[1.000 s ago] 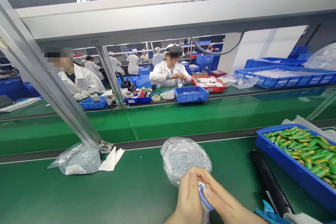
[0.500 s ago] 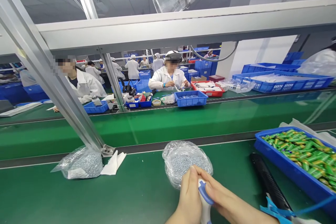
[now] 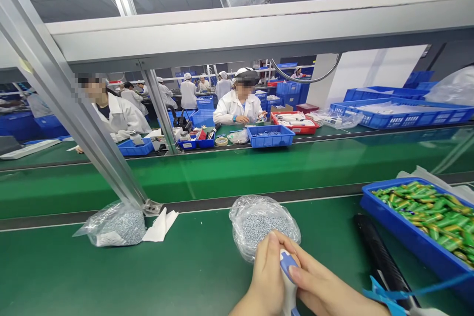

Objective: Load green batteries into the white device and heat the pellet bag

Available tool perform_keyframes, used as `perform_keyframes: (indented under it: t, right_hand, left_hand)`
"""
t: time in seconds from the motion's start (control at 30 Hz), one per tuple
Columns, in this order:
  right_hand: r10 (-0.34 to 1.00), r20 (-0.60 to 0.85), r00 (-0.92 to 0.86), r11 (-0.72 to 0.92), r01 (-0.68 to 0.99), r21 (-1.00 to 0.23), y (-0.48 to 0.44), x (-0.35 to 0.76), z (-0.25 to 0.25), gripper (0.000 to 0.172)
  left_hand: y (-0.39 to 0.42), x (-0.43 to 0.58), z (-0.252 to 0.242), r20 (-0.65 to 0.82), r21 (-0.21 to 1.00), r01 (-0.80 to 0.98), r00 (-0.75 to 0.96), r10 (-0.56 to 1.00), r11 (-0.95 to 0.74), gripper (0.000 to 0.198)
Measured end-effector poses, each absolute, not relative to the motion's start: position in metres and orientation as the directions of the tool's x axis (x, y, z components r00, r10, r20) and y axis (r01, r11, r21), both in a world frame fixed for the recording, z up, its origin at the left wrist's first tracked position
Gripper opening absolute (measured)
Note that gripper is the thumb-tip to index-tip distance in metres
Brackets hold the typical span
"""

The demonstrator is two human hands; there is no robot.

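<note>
My left hand (image 3: 264,276) and my right hand (image 3: 322,289) meet at the bottom middle, both gripping a small white device with a blue end (image 3: 288,276). The right thumb rests on its blue tip. Just beyond the fingers lies an open clear bag of small silver screws (image 3: 259,224) on the green work surface (image 3: 200,266). Much of the device is hidden by the fingers.
A blue tray of green batteries (image 3: 422,217) sits at the right, with a black cylindrical tool (image 3: 381,254) and a blue cable beside it. A second screw bag (image 3: 114,227) and white paper lie by the slanted metal post (image 3: 81,113). Workers in white coats sit across the green conveyor (image 3: 237,168).
My hands have stayed together on the device, with the right thumb sliding slightly over the blue tip. The view shifted a little; the worker opposite lowered their hands to the table.
</note>
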State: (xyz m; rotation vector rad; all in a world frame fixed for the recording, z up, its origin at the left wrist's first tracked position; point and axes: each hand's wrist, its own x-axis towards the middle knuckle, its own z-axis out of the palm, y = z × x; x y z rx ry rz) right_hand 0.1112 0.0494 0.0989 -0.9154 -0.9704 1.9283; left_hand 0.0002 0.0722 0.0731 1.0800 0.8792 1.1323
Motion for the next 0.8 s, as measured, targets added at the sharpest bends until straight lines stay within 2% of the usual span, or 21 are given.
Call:
perform_keyframes:
  t: [0.13, 0.2, 0.33, 0.43, 0.57, 0.8]
  right_hand:
    - [0.9, -0.201, -0.387, -0.266, -0.122, -0.956, 0.05, 0.114, 0.095, 0.077]
    - [0.911, -0.153, -0.383, -0.187, -0.053, -0.981, 0.049, 0.115, 0.092, 0.083]
    - [0.909, -0.081, -0.41, -0.096, -0.016, -0.995, 0.046, 0.118, 0.088, 0.099]
    - [0.935, -0.043, -0.352, -0.015, 0.08, -0.997, 0.049, 0.122, 0.09, 0.088]
    - [0.966, 0.096, -0.242, 0.145, 0.192, -0.971, 0.052, 0.129, 0.097, 0.067]
    - [0.96, 0.112, -0.255, 0.156, 0.161, -0.975, 0.046, 0.133, 0.094, 0.067]
  left_hand:
    - [0.073, -0.001, 0.077, 0.014, 0.969, -0.243, 0.23, 0.973, 0.044, 0.053]
    - [0.073, -0.002, 0.077, 0.009, 0.971, -0.236, 0.243, 0.97, 0.05, 0.053]
    - [0.072, 0.0, 0.074, -0.006, 0.966, -0.248, 0.263, 0.965, 0.074, 0.053]
    - [0.071, 0.002, 0.072, -0.005, 0.966, -0.25, 0.251, 0.968, 0.07, 0.056]
    - [0.069, 0.004, 0.072, 0.004, 0.969, -0.241, 0.258, 0.966, 0.06, 0.056]
    - [0.068, 0.005, 0.07, 0.015, 0.967, -0.249, 0.279, 0.96, 0.057, 0.055]
